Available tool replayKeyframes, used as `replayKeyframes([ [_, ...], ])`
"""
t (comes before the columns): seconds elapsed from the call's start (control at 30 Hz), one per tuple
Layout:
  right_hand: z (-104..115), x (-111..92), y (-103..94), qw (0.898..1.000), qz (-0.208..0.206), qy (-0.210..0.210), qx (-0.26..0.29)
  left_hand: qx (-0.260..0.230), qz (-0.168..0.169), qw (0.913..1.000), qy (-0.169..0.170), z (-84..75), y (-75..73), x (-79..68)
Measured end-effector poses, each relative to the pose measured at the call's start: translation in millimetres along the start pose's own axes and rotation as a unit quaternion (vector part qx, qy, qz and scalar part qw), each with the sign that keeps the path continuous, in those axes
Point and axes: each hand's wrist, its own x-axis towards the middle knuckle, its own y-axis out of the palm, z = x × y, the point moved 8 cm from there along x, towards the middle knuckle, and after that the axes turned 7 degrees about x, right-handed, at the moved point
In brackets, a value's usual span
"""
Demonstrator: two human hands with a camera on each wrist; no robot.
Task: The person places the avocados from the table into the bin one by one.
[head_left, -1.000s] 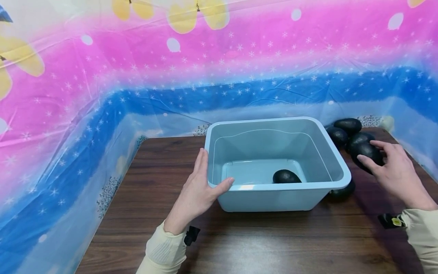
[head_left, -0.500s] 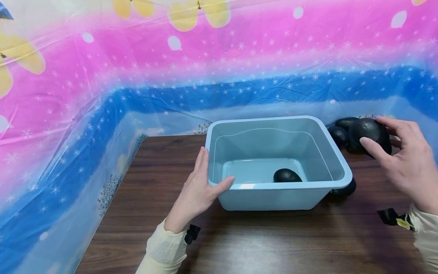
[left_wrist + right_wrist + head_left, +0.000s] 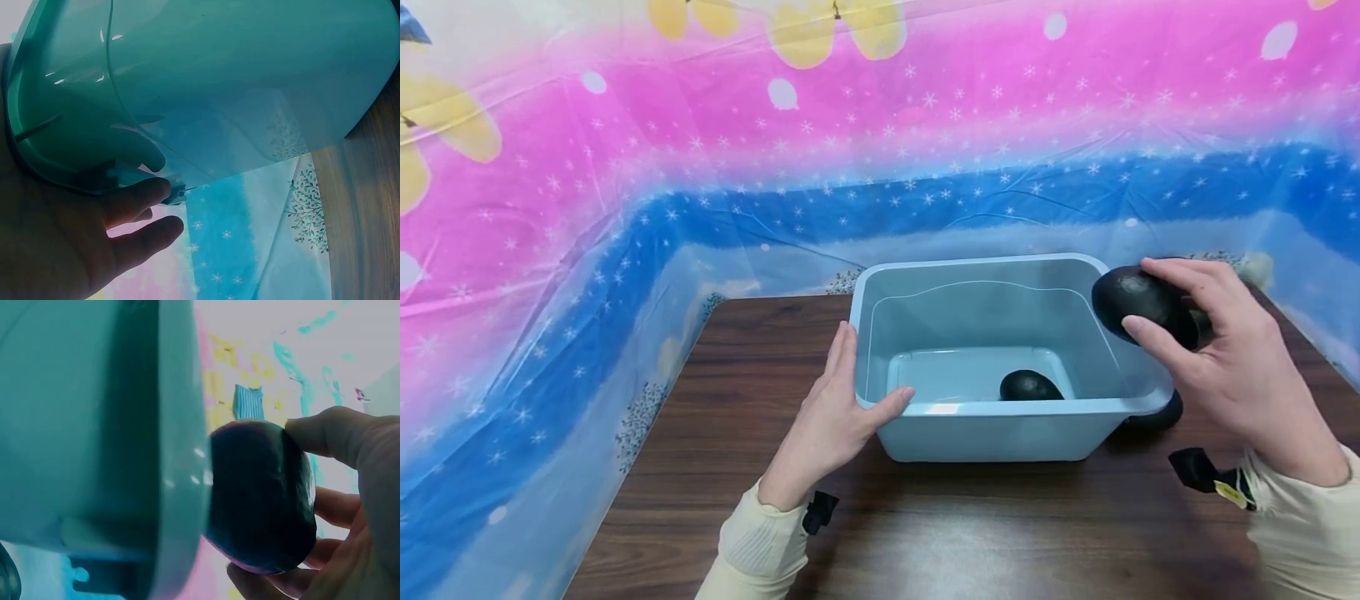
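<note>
My right hand (image 3: 1240,367) grips a black avocado (image 3: 1138,300), thumb on the near side and fingers over the far side. It is held up at the right rim of a light blue plastic basin (image 3: 985,432), overlapping that rim in the head view; the right wrist view shows the avocado (image 3: 262,500) right beside the rim. Inside the basin, toward the front right, lies another avocado (image 3: 1028,386). My left hand (image 3: 823,425) rests at the basin's front left corner, fingers straight along the outer wall and thumb over the rim.
One more avocado (image 3: 1159,415) lies on the wooden table (image 3: 970,533) beside the basin's right front corner. Behind my right hand, other dark avocados are mostly hidden. A colourful patterned cloth (image 3: 850,150) hangs around the back and sides of the table.
My right hand has lifted the avocado from the group at the right and carried it left to the basin's right rim. The left hand and the basin have stayed put.
</note>
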Motion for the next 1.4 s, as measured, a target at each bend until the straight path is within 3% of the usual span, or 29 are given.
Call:
replayKeyframes([
  [0.33,8.6,-4.9,24.9,0.998,0.038,-0.041,0.037,0.006,0.005,0.9999,-0.008,0.8,0.0,-4.6],
  [0.67,-0.2,-8.1,40.9,0.997,0.073,-0.004,0.018,0.013,0.011,0.9998,-0.011,3.3,-0.6,-6.6],
  [0.9,6.9,-2.9,49.7,0.995,0.087,-0.039,0.039,0.015,0.004,0.9999,-0.006,3.5,-4.1,-5.4],
  [1.07,9.4,0.2,42.1,0.996,0.057,-0.052,0.039,0.019,0.002,0.9998,-0.008,3.4,-4.6,-3.5],
  [1.23,0.3,4.8,19.4,0.998,0.001,-0.054,0.039,0.016,0.001,0.9998,-0.010,2.7,-3.7,-1.0],
  [1.33,-17.3,5.3,3.4,0.999,-0.023,-0.015,0.037,0.012,0.005,0.9998,-0.012,1.6,-1.4,0.7],
  [1.4,-36.6,4.2,-5.2,0.999,-0.018,0.039,0.023,0.012,0.006,0.9998,-0.013,0.7,0.1,1.7],
])
